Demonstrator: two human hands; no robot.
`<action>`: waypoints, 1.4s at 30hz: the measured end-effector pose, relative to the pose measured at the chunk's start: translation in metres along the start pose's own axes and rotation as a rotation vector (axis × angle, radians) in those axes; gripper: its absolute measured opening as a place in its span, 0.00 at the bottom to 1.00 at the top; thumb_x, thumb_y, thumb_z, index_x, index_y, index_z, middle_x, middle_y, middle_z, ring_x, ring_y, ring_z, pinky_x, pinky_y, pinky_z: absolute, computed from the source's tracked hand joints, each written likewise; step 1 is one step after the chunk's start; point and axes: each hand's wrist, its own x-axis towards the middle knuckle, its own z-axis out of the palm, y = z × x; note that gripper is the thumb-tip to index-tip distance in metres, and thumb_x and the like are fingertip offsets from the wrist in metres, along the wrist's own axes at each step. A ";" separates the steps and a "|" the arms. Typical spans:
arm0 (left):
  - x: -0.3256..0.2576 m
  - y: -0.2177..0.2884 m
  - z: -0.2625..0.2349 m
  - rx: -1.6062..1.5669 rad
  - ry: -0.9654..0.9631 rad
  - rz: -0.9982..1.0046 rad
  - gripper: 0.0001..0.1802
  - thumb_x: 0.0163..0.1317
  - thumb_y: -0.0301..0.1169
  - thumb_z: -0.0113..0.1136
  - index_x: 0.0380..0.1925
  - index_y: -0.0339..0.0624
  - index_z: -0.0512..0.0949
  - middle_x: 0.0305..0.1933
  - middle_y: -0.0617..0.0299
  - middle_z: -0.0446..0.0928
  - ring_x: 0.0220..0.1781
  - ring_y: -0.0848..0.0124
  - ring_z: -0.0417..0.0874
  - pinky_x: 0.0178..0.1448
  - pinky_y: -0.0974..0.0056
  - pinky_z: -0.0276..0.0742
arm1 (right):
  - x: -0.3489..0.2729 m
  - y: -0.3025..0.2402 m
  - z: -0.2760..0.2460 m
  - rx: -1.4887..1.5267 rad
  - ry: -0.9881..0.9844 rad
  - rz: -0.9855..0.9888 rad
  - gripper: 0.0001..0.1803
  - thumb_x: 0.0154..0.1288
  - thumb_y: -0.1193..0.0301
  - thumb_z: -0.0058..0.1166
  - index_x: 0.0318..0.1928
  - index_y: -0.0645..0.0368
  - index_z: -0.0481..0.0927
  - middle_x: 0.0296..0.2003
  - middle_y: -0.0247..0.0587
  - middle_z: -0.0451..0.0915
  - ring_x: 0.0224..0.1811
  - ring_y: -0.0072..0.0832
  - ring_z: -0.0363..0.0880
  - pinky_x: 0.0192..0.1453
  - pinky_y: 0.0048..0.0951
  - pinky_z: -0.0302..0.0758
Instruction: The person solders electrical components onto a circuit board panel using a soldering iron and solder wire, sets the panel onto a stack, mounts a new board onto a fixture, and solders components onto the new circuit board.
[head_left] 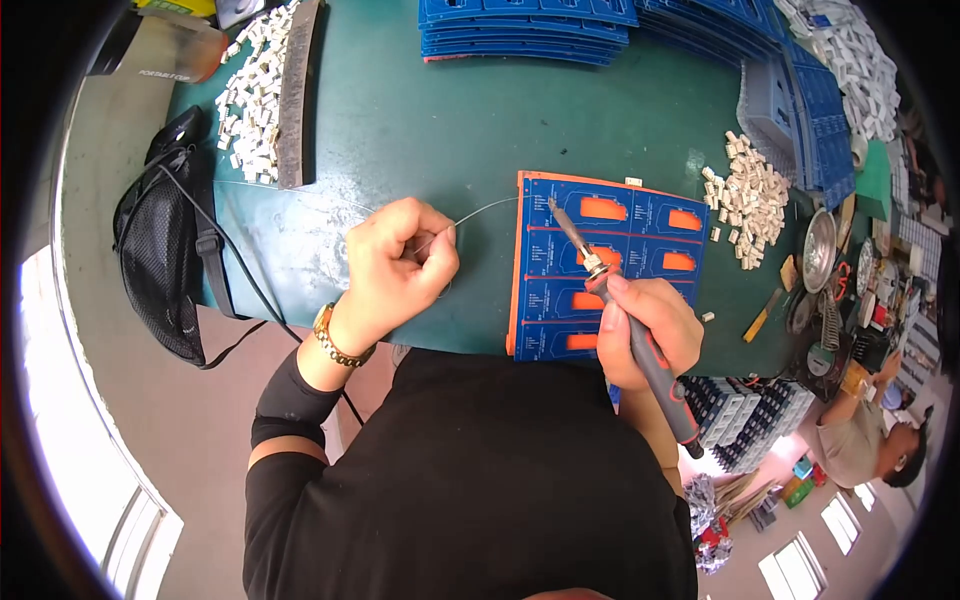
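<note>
**Soldering at the near edge of the green table**

The right hand (650, 330) is clamped around a soldering iron (610, 290), its tip over the blue circuit panel (600, 265) at the near edge. The left hand (400, 270) pinches solder wire (480, 210). I think the wire should meet the tip steadily. Farther away lie white connectors (745, 195); blue panel stacks (525, 25) fill the far edge.

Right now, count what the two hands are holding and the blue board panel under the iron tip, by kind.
Soldering iron, in the right hand: 1
Solder wire, in the left hand: 1
Blue board panel: 1
Total: 3
</note>
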 end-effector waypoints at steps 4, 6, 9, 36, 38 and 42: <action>-0.001 0.001 -0.003 -0.026 -0.013 0.022 0.07 0.49 0.16 0.57 0.19 0.39 0.72 0.16 0.68 0.71 0.16 0.85 0.70 0.19 0.76 0.64 | 0.002 0.000 0.005 -0.032 0.011 -0.013 0.14 0.49 0.85 0.55 0.40 0.68 0.80 0.26 0.46 0.83 0.21 0.29 0.80 0.24 0.22 0.76; 0.000 0.001 -0.003 -0.020 -0.016 0.031 0.07 0.49 0.16 0.57 0.19 0.40 0.72 0.17 0.68 0.72 0.16 0.85 0.70 0.19 0.77 0.64 | 0.002 0.001 0.006 -0.040 0.003 -0.011 0.14 0.49 0.85 0.55 0.40 0.68 0.80 0.26 0.47 0.83 0.21 0.30 0.80 0.24 0.22 0.76; -0.001 0.001 -0.004 0.013 -0.026 0.056 0.08 0.49 0.15 0.56 0.19 0.40 0.72 0.17 0.68 0.72 0.16 0.84 0.71 0.19 0.77 0.65 | 0.003 0.000 0.007 -0.048 -0.038 -0.018 0.11 0.52 0.85 0.52 0.38 0.71 0.79 0.24 0.50 0.81 0.22 0.31 0.80 0.27 0.25 0.78; 0.002 0.000 0.005 0.034 -0.093 0.093 0.07 0.48 0.16 0.58 0.23 0.41 0.74 0.18 0.65 0.71 0.16 0.78 0.70 0.20 0.72 0.66 | 0.009 0.003 0.001 -0.105 -0.104 -0.043 0.20 0.42 0.85 0.59 0.41 0.61 0.84 0.21 0.36 0.76 0.19 0.25 0.74 0.21 0.22 0.70; 0.001 0.000 0.004 0.002 -0.086 0.052 0.07 0.48 0.16 0.58 0.23 0.40 0.74 0.19 0.65 0.71 0.16 0.78 0.71 0.20 0.73 0.66 | 0.010 0.004 0.001 -0.085 -0.111 -0.059 0.20 0.43 0.85 0.59 0.41 0.61 0.84 0.22 0.36 0.77 0.19 0.25 0.75 0.22 0.22 0.70; 0.003 0.002 0.004 0.024 -0.095 0.073 0.07 0.48 0.16 0.58 0.23 0.40 0.74 0.19 0.65 0.71 0.16 0.78 0.71 0.20 0.72 0.66 | 0.007 0.003 -0.001 -0.063 -0.133 -0.052 0.20 0.43 0.84 0.60 0.42 0.62 0.84 0.22 0.36 0.77 0.19 0.25 0.75 0.22 0.22 0.71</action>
